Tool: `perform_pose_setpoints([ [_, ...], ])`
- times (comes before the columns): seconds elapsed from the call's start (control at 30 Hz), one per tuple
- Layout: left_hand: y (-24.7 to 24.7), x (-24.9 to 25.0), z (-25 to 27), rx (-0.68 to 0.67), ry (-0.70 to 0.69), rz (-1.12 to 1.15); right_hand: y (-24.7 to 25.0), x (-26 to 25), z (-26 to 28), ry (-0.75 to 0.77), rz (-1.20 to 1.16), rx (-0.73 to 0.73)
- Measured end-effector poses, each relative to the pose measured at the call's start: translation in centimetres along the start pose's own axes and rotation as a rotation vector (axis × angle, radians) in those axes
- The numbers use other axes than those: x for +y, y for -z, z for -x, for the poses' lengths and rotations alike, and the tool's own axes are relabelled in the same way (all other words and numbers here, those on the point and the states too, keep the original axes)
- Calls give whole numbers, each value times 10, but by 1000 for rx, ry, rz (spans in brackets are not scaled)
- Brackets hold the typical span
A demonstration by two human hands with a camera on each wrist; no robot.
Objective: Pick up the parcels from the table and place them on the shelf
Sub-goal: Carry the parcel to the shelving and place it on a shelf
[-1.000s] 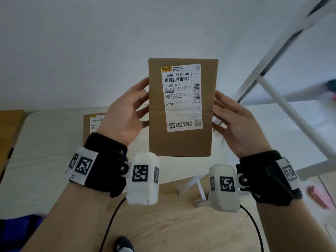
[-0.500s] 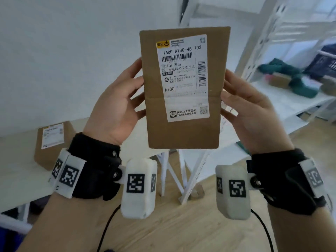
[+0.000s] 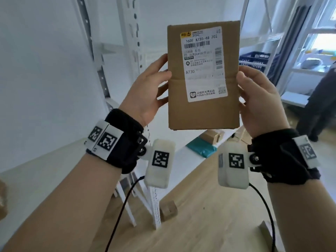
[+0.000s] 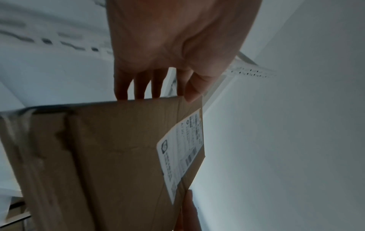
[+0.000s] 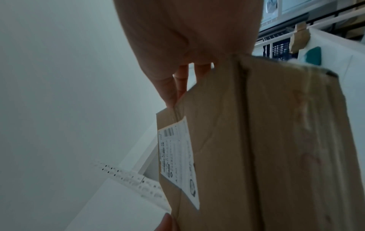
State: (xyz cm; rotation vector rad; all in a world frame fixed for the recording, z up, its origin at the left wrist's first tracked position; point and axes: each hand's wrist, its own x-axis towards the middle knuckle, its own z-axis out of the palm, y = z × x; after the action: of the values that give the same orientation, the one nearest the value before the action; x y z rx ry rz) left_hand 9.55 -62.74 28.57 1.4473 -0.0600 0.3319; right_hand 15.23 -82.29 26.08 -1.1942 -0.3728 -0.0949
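Observation:
A brown cardboard parcel (image 3: 203, 110) with a white shipping label stands upright in the air in front of me, label facing me. My left hand (image 3: 149, 91) grips its left edge and my right hand (image 3: 258, 95) grips its right edge, thumbs on the front and fingers behind. In the left wrist view the left hand (image 4: 173, 39) clasps the parcel (image 4: 118, 148) at its edge. The right wrist view shows the right hand (image 5: 187, 31) on the parcel (image 5: 256, 140) likewise. The white metal shelf (image 3: 134, 37) rises directly behind the parcel.
A lower shelf board carries a teal parcel (image 3: 201, 150) and a brown box (image 3: 212, 137). A small box (image 3: 168, 210) lies on the wooden floor by the shelf legs. The white table (image 3: 36, 171) is at lower left. A person (image 3: 320, 106) stands at right near blue crates (image 3: 254, 59).
The view has swung right from the table to the shelf, with the parcel carried along in both hands. The grip on its edges is the same.

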Motion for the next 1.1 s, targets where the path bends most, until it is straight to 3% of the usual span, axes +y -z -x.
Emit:
perform_pose_setpoints([
  [0.3,-44,-12,-132,-42,-57,37,38,-5,-123,39,32,6],
  [0.5,-69,-2,-240,69,-142,100,52,-13,-239,92,17,-61],
  [0.67,-90,8,-314,50,-239,127,66,-21,-337,144,15,-104],
  [1.1,-167,-24,-465,153,-363,40,140,2,-544,194,34,-349],
])
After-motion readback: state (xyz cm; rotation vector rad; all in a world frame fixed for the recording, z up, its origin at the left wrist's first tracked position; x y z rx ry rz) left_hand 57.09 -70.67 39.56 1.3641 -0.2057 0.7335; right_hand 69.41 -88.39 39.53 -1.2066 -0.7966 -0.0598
